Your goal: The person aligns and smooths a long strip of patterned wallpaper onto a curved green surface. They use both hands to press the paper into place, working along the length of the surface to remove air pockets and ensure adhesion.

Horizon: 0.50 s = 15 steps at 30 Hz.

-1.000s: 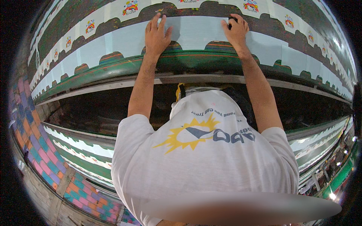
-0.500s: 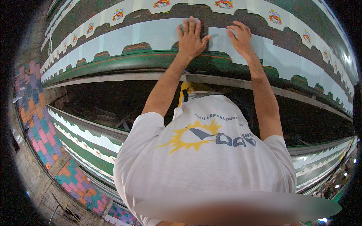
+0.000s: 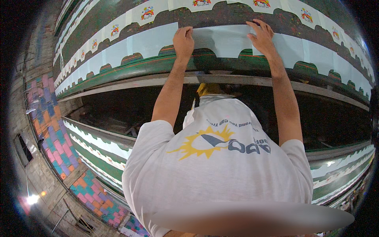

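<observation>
Between my hands stretches a pale bluish-white sheet panel [image 3: 223, 37] with a scalloped lower edge. It lies over the dark green sloping surface [image 3: 158, 65]. My left hand [image 3: 184, 41] has its fingers drawn together on the panel's upper left corner. At the upper right corner, my right hand [image 3: 262, 36] grips the edge between thumb and bent fingers. Similar pale panels [image 3: 118, 49] run in a row to the left, and another pale panel [image 3: 292, 51] lies to the right, beside my right wrist. The undersides of both hands are hidden.
Farther up, white panels with small colourful printed pictures [image 3: 147, 15] form another row. A long pale rail [image 3: 130, 86] runs along the near edge, above a dark gap. More banded surfaces [image 3: 94, 146] stand lower left, beside multicoloured paving [image 3: 63, 148].
Both hands went from lying flat with fingers spread to gripping the panel's upper corners. The panel now spans where a dark gap showed between my hands. The whole view has shifted slightly.
</observation>
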### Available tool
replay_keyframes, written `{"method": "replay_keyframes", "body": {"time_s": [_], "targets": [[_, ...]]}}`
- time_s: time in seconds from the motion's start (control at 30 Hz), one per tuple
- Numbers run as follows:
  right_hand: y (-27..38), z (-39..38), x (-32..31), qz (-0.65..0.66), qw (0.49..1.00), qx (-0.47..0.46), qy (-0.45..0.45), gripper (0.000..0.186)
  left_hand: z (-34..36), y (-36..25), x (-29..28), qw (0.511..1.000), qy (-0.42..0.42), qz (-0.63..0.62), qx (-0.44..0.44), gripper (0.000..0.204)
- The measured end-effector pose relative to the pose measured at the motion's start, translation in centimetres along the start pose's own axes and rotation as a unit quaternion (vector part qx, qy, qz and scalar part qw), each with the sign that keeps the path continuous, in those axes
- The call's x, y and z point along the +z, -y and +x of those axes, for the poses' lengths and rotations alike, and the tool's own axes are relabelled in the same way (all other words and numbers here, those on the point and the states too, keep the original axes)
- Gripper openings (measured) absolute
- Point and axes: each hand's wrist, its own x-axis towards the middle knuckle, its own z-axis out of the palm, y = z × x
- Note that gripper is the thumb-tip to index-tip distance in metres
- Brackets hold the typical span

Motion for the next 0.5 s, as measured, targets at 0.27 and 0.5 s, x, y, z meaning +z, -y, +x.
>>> {"method": "replay_keyframes", "body": {"time_s": [0.27, 0.5], "targets": [[-0.3, 2.0, -0.5, -0.018, 0.998, -0.030, 0.051, 0.027, 1.0, 1.2, -2.1, 0.996, -0.084, -0.015, -0.007, 0.015], [1.4, 3.2, 2.3, 0.018, 1.000, -0.012, 0.014, 0.031, 2.5, 5.7, -5.0, 0.992, -0.069, -0.040, -0.101, 0.018]]}}
